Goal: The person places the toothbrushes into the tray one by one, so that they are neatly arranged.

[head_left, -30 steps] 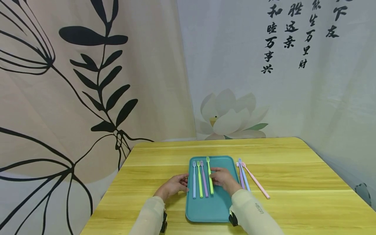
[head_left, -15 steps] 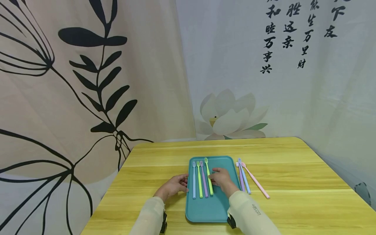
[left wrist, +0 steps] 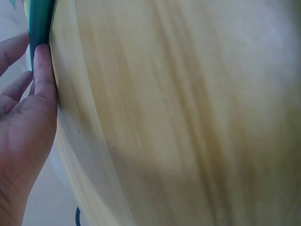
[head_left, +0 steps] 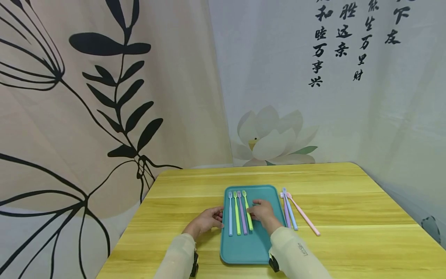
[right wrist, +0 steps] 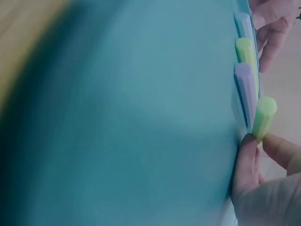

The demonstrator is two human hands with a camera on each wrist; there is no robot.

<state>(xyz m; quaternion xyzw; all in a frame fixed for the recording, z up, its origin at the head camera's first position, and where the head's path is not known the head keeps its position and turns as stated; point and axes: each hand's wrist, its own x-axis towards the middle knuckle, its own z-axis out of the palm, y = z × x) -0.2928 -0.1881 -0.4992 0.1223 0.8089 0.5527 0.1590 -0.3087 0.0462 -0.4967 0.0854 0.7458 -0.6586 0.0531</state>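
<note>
In the head view, my right hand (head_left: 263, 212) pinches a yellow-green toothbrush (head_left: 248, 215) over the teal tray (head_left: 244, 250). The right wrist view shows its handle end (right wrist: 266, 109) between thumb and fingers, slightly above the other handles. My left hand (head_left: 208, 220) holds the tray's left edge; in the left wrist view, its fingertips meet the tray's side (left wrist: 40, 23). To the left of the pinched brush, a blue toothbrush (head_left: 230, 217), another yellow-green toothbrush (head_left: 237, 217) and a purple toothbrush (head_left: 242, 217) lie side by side on the tray, heads pointing away.
Right of the tray, a pink toothbrush (head_left: 304, 216), a blue toothbrush (head_left: 292, 213) and a purple toothbrush (head_left: 287, 215) lie bunched on the wooden table (head_left: 355, 217). Part of another pink head (head_left: 281, 195) shows there. A printed curtain (head_left: 188, 97) hangs behind the table.
My right hand has shifted slightly left with the yellow-green toothbrush, bringing it closer to the purple one. Its head has come down and toward me. The left hand stays at the tray's edge.
</note>
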